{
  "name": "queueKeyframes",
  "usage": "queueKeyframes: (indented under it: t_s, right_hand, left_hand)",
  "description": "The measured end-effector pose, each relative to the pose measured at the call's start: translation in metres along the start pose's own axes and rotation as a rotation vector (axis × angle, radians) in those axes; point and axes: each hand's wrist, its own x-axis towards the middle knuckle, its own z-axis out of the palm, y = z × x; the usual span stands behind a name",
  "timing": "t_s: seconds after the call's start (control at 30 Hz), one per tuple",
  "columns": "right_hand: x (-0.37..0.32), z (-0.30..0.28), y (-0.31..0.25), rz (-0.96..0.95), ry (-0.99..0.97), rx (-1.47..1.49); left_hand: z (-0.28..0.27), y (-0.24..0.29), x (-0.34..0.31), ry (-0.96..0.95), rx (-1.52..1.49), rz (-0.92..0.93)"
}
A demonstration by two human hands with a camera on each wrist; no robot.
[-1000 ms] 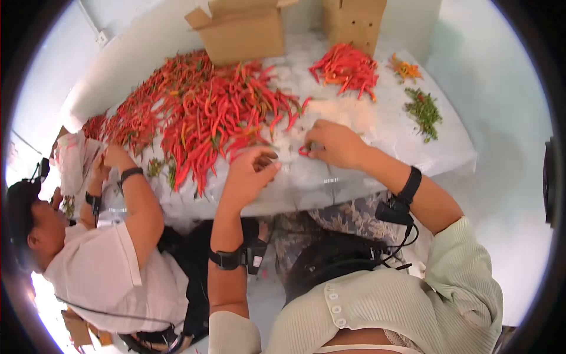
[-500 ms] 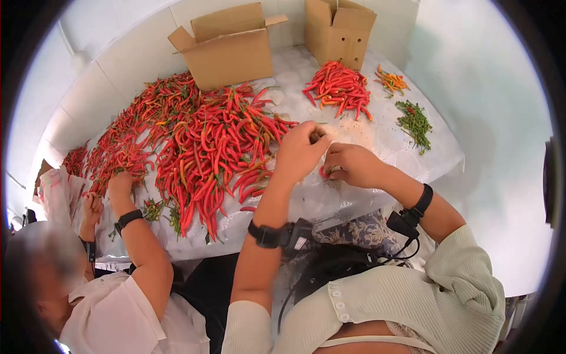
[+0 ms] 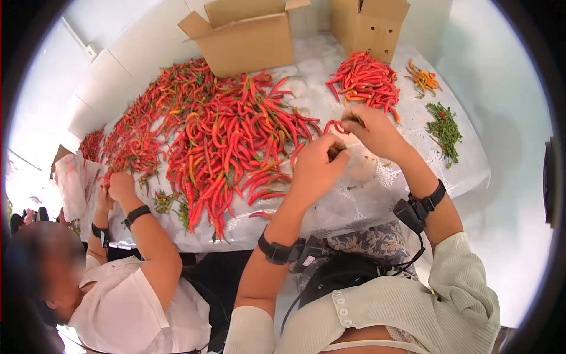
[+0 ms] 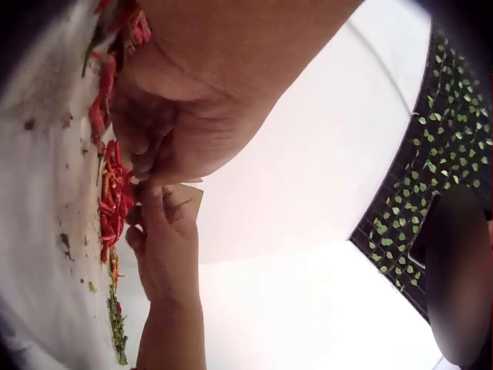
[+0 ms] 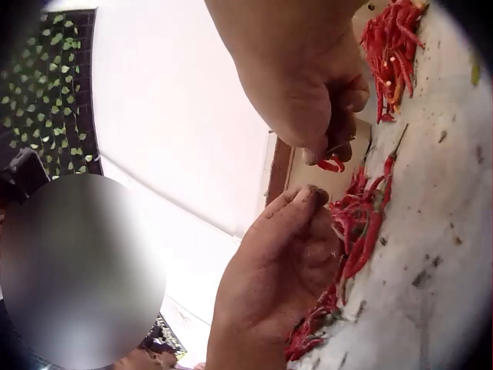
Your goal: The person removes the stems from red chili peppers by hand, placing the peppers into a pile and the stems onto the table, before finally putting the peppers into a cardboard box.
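Note:
My right hand (image 3: 377, 133) pinches a red chili (image 3: 335, 125) just above the table; its red end (image 5: 331, 165) pokes from the fingertips in the right wrist view. Beside it, slightly lower and to the left, my left hand (image 3: 318, 168) has loosely bent fingers, and nothing shows in its grasp. Its half-turned palm (image 5: 269, 277) faces the right wrist camera. The large heap of red chilies (image 3: 236, 133) lies left of both hands. Beyond my right hand is a smaller red pile (image 3: 365, 82). In the left wrist view the fingertips of both hands overlap.
Two cardboard boxes (image 3: 250, 44) (image 3: 368, 29) stand at the back. Orange chilies (image 3: 423, 78) and green stems (image 3: 443, 131) lie on the right of the plastic-covered table (image 3: 383, 200). Another person (image 3: 135, 289) works at the left, hands near the heap.
My right hand has moved up and away from me, past my left hand, toward the smaller red pile. My left hand stays close by. The head view has shifted.

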Motion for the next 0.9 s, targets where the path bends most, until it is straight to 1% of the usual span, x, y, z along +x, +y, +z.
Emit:
queueKeyframes:
  t_s: [0.1, 0.13, 0.2, 0.23, 0.33, 0.37, 0.47, 0.57, 0.63, 0.73, 0.77, 0.87, 0.9]
  right_hand:
    - [0.015, -0.008, 0.0, -0.075, -0.003, 0.094]
    - [0.019, -0.009, 0.004, -0.062, -0.015, 0.124]
    - [0.025, -0.01, 0.015, -0.028, -0.048, 0.186]
    - [0.027, -0.01, 0.021, 0.021, -0.074, 0.214]
    - [0.026, -0.003, 0.043, 0.045, -0.028, 0.463]
    - [0.026, 0.0, 0.054, 0.01, -0.035, 0.48]
    - [0.025, -0.012, 0.044, 0.091, -0.079, 0.325]
    - [0.028, -0.006, 0.04, 0.124, -0.075, 0.412]
    - [0.028, 0.003, 0.045, 0.081, -0.018, 0.397]
    - [0.021, 0.008, 0.048, 0.022, 0.054, 0.385]
    - [0.021, 0.005, 0.048, -0.005, 0.081, 0.381]
    - [0.016, 0.002, 0.048, -0.074, 0.092, 0.311]
    - [0.015, 0.003, 0.046, -0.128, 0.129, 0.28]
  left_hand:
    - [0.004, 0.021, 0.012, -0.026, 0.053, 0.001]
    - [0.004, 0.026, 0.019, -0.027, 0.076, 0.002]
    - [0.005, 0.031, 0.034, 0.052, 0.017, 0.0]
    - [0.005, 0.031, 0.042, 0.091, -0.012, -0.005]
    - [0.01, 0.026, 0.059, 0.11, -0.111, 0.042]
    - [0.01, 0.022, 0.061, 0.13, -0.131, 0.029]
    - [0.009, 0.009, 0.061, 0.18, -0.161, -0.026]
    - [0.006, -0.01, 0.061, 0.254, -0.137, -0.081]
    - [0.005, -0.012, 0.06, 0.31, -0.106, -0.084]
    - [0.01, -0.016, 0.058, 0.23, -0.193, -0.113]
    - [0.012, -0.014, 0.058, 0.185, -0.172, -0.142]
    - [0.016, -0.009, 0.055, 0.158, -0.031, -0.082]
    - [0.017, -0.008, 0.054, 0.18, -0.057, -0.071]
